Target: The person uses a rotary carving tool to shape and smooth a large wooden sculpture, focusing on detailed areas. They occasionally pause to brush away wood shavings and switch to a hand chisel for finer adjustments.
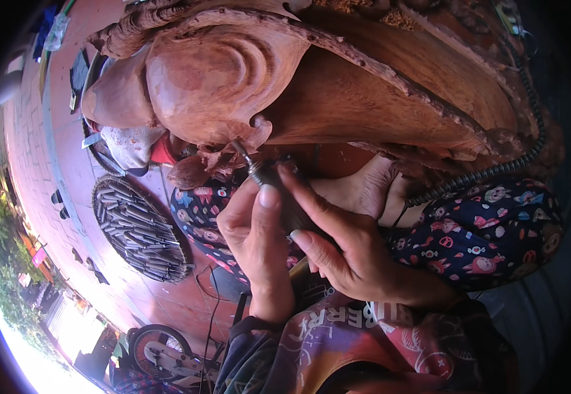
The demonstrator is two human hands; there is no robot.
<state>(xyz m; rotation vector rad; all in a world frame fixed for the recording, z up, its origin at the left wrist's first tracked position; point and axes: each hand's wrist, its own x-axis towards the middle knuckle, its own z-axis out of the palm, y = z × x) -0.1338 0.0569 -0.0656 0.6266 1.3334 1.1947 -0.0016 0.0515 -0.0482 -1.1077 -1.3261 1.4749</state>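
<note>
My two hands hold a dark, rounded rotary carving tool [296, 209] with a thin metal bit at its tip. Thumb and fingers of my left hand [259, 243] pinch around the tool's ribbed metal neck. Over the dark body wraps my right hand [348, 253], its index finger stretched along the top toward the neck. The bit points up and left, close to the lower edge of a large reddish-brown wood carving [220, 79]; I cannot tell whether they touch. The carving has smooth rounded forms, curved ridges and a long gnarled strip.
A round tray [105, 226] full of slim dark metal tools sits on the tiled floor at left. Above it lies a whitish cloth [130, 144]. A black coiled cable [522, 161] curves around the right. My bare foot [358, 190] rests below the carving. A motorbike [160, 351] stands lower left.
</note>
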